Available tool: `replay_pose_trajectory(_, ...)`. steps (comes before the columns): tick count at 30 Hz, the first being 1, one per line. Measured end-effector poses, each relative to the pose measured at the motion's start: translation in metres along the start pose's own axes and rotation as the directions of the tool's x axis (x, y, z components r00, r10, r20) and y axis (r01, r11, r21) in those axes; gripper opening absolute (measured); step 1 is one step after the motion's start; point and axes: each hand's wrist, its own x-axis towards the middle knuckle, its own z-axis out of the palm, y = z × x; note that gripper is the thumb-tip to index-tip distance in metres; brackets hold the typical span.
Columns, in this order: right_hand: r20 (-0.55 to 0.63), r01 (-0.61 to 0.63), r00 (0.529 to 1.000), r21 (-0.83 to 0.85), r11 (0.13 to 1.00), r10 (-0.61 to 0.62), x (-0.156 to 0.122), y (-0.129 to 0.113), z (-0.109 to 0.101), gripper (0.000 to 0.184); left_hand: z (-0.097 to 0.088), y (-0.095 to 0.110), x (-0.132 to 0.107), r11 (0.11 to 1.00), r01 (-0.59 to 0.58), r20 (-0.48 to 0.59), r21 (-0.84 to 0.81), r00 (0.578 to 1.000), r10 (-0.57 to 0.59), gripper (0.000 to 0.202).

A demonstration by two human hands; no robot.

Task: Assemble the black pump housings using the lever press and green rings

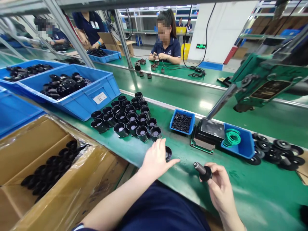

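Observation:
My left hand (156, 158) rests on the green bench with its fingers curled round a black cup-shaped housing (168, 153), just in front of a cluster of several identical black housings (127, 117). My right hand (220, 184) is closed on a black rotor part with a metal shaft (202, 170), the shaft pointing up and to the left. The two hands are about a hand's width apart.
A small blue bin of black rings (182, 122) and a blue bin of green bands (237, 141) flank a green press (260, 85). Black discs (276, 152) lie at right. Large blue crates (72, 89) and a cardboard box (48, 166) stand left. Other people work across the conveyor.

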Motion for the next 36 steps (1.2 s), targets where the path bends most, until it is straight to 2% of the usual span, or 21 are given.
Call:
replay_pose_trajectory(3, 0.003, -0.014, 1.0, 0.028, 0.999, 0.014, 0.001, -0.001, 0.001, 0.03, 0.013, 0.017, 0.003, 0.978, 0.121, 0.015, 0.171, 0.992, -0.126, 0.066)
replay_pose_trajectory(5, 0.004, -0.033, 0.999, 0.026, 0.999, 0.033, 0.001, 0.001, -0.001, 0.032, 0.012, 0.02, 0.006, 0.965, 0.14, 0.062, 0.221, 0.986, -0.157, 0.052)
replay_pose_trajectory(7, 0.018, -0.055, 0.998, 0.024, 0.998, 0.054, 0.001, 0.002, -0.004, 0.033, 0.007, 0.018, 0.008, 0.971, 0.116, 0.11, 0.209, 0.984, -0.142, 0.038)
replay_pose_trajectory(10, 0.056, -0.096, 0.994, 0.061, 0.994, 0.092, -0.003, 0.002, -0.005, 0.03, -0.004, 0.01, 0.008, 0.998, 0.059, 0.155, 0.033, 0.986, -0.063, 0.026)
replay_pose_trajectory(12, 0.084, -0.122, 0.99, 0.126, 0.984, 0.112, -0.006, -0.002, -0.001, 0.028, -0.008, 0.004, 0.005, 0.974, 0.048, 0.198, -0.223, 0.98, -0.003, 0.025)
replay_pose_trajectory(14, 0.119, -0.14, 0.986, 0.213, 0.967, 0.116, -0.01, -0.008, 0.007, 0.029, -0.009, -0.001, 0.001, 0.848, 0.081, 0.247, -0.523, 0.967, 0.059, 0.026)
replay_pose_trajectory(16, 0.156, -0.161, 0.981, 0.293, 0.942, 0.119, -0.011, -0.014, 0.017, 0.031, -0.005, -0.003, -0.003, 0.647, 0.135, 0.267, -0.751, 0.958, 0.109, 0.028)
replay_pose_trajectory(18, 0.185, -0.188, 0.974, 0.345, 0.92, 0.129, -0.012, -0.018, 0.024, 0.031, 0.002, -0.002, -0.007, 0.471, 0.181, 0.261, -0.863, 0.959, 0.111, 0.031)
replay_pose_trajectory(19, 0.195, -0.199, 0.971, 0.357, 0.912, 0.136, -0.012, -0.019, 0.027, 0.032, 0.004, 0.0, -0.009, 0.412, 0.191, 0.257, -0.891, 0.96, 0.11, 0.032)
replay_pose_trajectory(21, 0.197, -0.206, 0.97, 0.359, 0.91, 0.142, -0.011, -0.019, 0.031, 0.033, 0.008, 0.004, -0.01, 0.347, 0.194, 0.248, -0.918, 0.962, 0.118, 0.034)
replay_pose_trajectory(23, 0.194, -0.202, 0.97, 0.322, 0.925, 0.145, -0.01, -0.019, 0.034, 0.033, 0.009, 0.009, -0.01, 0.353, 0.162, 0.227, -0.922, 0.962, 0.15, 0.033)
replay_pose_trajectory(27, 0.178, -0.178, 0.974, 0.2, 0.964, 0.143, -0.007, -0.017, 0.043, 0.026, 0.012, 0.021, -0.01, 0.525, 0.033, 0.202, -0.85, 0.942, 0.268, 0.027)
replay_pose_trajectory(29, 0.156, -0.138, 0.981, 0.115, 0.984, 0.12, -0.003, -0.02, 0.047, 0.023, 0.019, 0.025, -0.014, 0.563, -0.031, 0.147, -0.826, 0.952, 0.268, 0.025)
replay_pose_trajectory(31, 0.149, -0.06, 0.987, -0.016, 0.998, 0.062, 0.004, -0.029, 0.047, 0.022, 0.029, 0.028, -0.018, 0.557, -0.071, 0.067, -0.827, 0.972, 0.223, 0.026)
replay_pose_trajectory(33, 0.189, 0.043, 0.982, -0.193, 0.98, -0.006, 0.012, -0.047, 0.042, 0.022, 0.038, 0.03, -0.02, 0.528, -0.072, 0.033, -0.846, 0.982, 0.186, 0.031)
replay_pose_trajectory(36, 0.315, 0.222, 0.946, -0.463, 0.858, -0.074, 0.027, -0.082, 0.029, 0.021, 0.047, 0.032, -0.012, 0.479, -0.081, 0.002, -0.874, 0.986, 0.169, 0.043)
